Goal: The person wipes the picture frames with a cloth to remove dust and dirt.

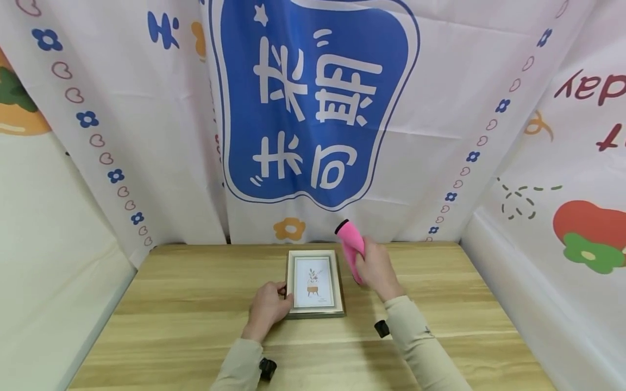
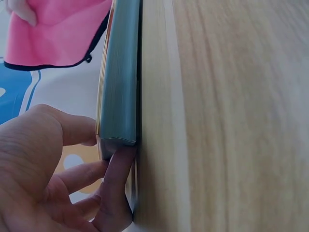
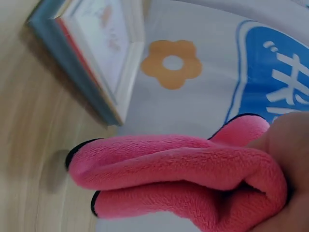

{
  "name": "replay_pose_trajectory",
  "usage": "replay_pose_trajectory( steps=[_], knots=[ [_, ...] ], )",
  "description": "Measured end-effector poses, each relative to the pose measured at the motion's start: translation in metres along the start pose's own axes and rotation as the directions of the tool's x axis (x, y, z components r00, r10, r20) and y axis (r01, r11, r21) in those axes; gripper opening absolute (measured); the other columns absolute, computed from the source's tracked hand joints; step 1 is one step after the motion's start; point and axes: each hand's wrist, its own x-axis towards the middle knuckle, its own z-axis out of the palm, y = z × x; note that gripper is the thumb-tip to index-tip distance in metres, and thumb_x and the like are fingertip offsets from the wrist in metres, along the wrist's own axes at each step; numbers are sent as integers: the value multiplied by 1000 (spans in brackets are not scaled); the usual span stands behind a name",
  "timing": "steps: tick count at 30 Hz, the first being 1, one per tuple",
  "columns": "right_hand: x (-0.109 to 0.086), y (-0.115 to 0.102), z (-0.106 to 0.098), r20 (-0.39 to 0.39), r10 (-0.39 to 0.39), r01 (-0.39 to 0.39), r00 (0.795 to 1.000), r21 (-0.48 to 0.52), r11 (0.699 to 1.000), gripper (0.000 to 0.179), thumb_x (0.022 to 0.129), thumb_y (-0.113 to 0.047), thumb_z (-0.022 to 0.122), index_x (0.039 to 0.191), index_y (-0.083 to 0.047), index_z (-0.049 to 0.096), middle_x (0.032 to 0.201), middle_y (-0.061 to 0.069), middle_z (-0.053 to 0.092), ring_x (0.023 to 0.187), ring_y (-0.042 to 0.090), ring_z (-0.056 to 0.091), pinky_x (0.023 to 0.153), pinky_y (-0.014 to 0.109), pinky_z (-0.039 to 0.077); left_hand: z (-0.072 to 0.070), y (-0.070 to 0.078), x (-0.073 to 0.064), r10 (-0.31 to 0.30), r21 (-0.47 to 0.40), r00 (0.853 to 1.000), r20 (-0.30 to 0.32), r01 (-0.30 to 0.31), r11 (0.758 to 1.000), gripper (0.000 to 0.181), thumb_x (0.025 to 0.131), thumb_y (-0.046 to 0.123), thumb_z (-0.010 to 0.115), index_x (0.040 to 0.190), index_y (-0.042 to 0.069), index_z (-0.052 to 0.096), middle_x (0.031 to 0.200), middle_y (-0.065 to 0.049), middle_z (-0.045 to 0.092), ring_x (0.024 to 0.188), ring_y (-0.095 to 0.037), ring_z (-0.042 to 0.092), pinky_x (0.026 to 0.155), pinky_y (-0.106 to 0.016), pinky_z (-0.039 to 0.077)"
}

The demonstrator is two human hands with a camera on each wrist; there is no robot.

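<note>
A picture frame [image 1: 313,312] with a pale border and a plant print lies face up on the wooden table. My left hand [image 1: 268,308] holds its left edge near the lower corner; in the left wrist view the thumb touches the face side and the fingers [image 2: 116,183] curl under and against the side. Just right of the frame, my right hand [image 1: 379,270] grips a folded pink cloth [image 1: 351,239] with black trim. That cloth [image 3: 169,164] hangs in soft folds from the hand in the right wrist view, apart from the frame.
The wooden table [image 1: 195,331] reaches back to a white printed curtain [image 1: 440,98] with a blue panel. Printed white sheets stand along the left and right sides. A small black device [image 1: 267,369] is strapped at the left wrist, another [image 1: 382,328] at the right.
</note>
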Motion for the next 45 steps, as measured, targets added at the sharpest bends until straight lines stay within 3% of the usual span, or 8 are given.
replay_pose_trajectory(
  steps=[4,13,18,26,34,37,41,45],
  knots=[
    [-5,0,16,33,-31,32,999,-40,999,3,94,2,64,97,1,66,81,13,68,67,24,62,62,42,56,-2,0,-1,-8,7,1000,7,8,1000,43,94,24,75,131,3,75,108,-5,77,91,-18,66,81,-41,58],
    [-17,-4,54,163,-26,19,986,42,999,9,102,-5,65,107,3,66,85,12,69,63,16,59,57,30,53,-3,2,-1,-9,7,1000,-1,9,1000,43,93,24,76,131,3,75,108,-5,78,88,-16,64,80,-40,57],
    [-22,-6,65,170,-37,40,985,-15,999,22,96,-1,67,117,5,67,90,16,72,67,18,61,63,36,56,-2,5,2,-16,0,1000,1,16,1000,44,93,24,76,132,3,75,109,-5,77,89,-17,64,79,-40,57],
    [-27,-20,82,195,-28,52,980,-123,991,8,95,-9,71,100,-4,68,81,11,68,70,29,65,61,46,53,-3,4,3,-6,10,1000,-4,6,1000,44,93,25,77,131,3,75,108,-6,78,87,-17,64,77,-40,57],
    [-34,-31,95,202,1,7,979,-36,999,8,91,-6,71,98,-6,67,75,8,66,62,23,64,53,38,50,-1,1,2,-23,20,1000,3,23,1000,45,93,26,77,132,4,75,110,-7,78,78,-16,58,68,-33,51],
    [-35,-36,101,201,-12,19,980,-29,999,9,91,-5,70,99,-5,68,78,10,68,66,25,66,58,41,53,-1,0,3,-8,24,1000,-5,8,1000,44,92,25,76,131,5,75,111,-9,78,75,-17,56,64,-32,48],
    [-36,-45,109,205,-45,47,978,-6,999,11,89,-2,67,100,-4,68,83,12,71,72,26,68,64,44,55,0,-1,4,31,42,999,-34,-29,999,30,91,24,76,115,8,83,102,-8,77,77,-19,58,65,-36,50],
    [-39,-52,115,230,-30,18,973,53,998,8,92,-3,67,99,-6,68,84,11,72,70,23,67,61,42,55,0,-1,4,42,49,998,-45,-40,998,25,89,23,76,108,9,84,101,-11,77,76,-21,58,64,-37,49]
  ],
)
